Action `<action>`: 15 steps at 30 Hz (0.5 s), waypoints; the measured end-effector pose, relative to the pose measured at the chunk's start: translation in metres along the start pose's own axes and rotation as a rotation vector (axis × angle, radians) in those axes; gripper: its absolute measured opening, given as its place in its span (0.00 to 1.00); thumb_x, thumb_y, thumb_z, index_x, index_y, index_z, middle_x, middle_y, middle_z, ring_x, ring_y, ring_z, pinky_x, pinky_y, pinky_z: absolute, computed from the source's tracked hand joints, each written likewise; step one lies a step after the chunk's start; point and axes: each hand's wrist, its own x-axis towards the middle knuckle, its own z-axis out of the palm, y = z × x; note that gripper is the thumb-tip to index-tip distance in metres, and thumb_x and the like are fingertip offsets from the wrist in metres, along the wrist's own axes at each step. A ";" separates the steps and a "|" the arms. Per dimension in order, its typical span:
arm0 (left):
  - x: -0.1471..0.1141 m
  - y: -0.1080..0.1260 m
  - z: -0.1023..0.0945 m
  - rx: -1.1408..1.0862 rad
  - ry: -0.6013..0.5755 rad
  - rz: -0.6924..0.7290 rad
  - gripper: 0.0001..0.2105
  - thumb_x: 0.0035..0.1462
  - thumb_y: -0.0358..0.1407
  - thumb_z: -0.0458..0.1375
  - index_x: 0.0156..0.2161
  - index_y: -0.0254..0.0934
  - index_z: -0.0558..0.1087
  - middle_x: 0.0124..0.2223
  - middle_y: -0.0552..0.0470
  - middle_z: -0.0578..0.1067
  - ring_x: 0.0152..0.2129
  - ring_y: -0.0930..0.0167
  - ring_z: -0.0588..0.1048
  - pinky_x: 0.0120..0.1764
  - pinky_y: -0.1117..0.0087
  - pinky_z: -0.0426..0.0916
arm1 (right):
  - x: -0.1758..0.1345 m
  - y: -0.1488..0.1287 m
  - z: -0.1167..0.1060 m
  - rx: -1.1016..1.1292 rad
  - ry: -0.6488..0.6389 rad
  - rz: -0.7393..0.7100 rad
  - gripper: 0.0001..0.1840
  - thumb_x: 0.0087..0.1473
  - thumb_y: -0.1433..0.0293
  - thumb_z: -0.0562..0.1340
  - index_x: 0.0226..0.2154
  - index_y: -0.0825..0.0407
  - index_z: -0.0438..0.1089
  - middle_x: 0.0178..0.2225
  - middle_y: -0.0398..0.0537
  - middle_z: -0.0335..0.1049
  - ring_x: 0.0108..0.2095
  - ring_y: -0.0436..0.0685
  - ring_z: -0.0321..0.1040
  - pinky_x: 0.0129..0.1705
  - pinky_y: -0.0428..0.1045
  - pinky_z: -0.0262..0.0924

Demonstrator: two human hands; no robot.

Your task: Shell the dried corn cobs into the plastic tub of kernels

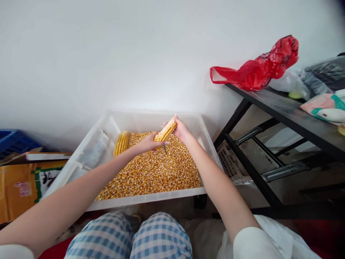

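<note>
An ear of corn (pixel 166 130), partly stripped of its kernels, is held at a slant between my two hands. My left hand (pixel 149 142) is closed around its lower left end. At the upper right end, my right hand (pixel 182 128) grips it with the fingers wrapped behind. Below both hands spreads a thick layer of loose corn kernels (pixel 153 172) in a translucent white plastic bin (pixel 159 197). Another ear of corn (pixel 121 142), full of kernels, leans on the kernels at the bin's left side. A small dark thing (pixel 165 149) shows just under my left fingers.
To the right stands a black-framed table (pixel 285 104) with a red plastic bag (pixel 258 70) and other bags on it. A cardboard box (pixel 18 187) and a blue crate (pixel 17 142) are at left. A white wall rises behind the bin; my knees are close in front.
</note>
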 end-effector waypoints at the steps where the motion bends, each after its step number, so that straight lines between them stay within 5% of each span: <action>1: 0.000 0.002 0.000 0.008 0.007 -0.010 0.27 0.38 0.45 0.62 0.45 0.36 0.65 0.32 0.50 0.70 0.26 0.70 0.72 0.20 0.76 0.68 | 0.002 -0.001 0.000 -0.008 -0.022 0.002 0.18 0.51 0.52 0.53 0.29 0.51 0.57 0.19 0.40 0.66 0.24 0.52 0.69 0.30 0.51 0.66; 9: -0.003 0.017 -0.005 0.110 0.069 -0.056 0.27 0.39 0.48 0.62 0.44 0.35 0.68 0.33 0.52 0.73 0.26 0.70 0.72 0.27 0.72 0.69 | 0.006 -0.029 0.014 -0.257 -0.186 0.012 0.15 0.47 0.62 0.62 0.33 0.49 0.56 0.21 0.37 0.64 0.24 0.49 0.67 0.33 0.51 0.67; 15: 0.010 0.007 -0.011 0.429 0.082 -0.083 0.28 0.42 0.50 0.59 0.48 0.37 0.67 0.37 0.55 0.72 0.35 0.67 0.71 0.37 0.70 0.66 | 0.004 -0.042 -0.009 -0.357 -0.435 0.044 0.20 0.46 0.56 0.61 0.34 0.50 0.56 0.27 0.41 0.64 0.32 0.50 0.67 0.41 0.55 0.64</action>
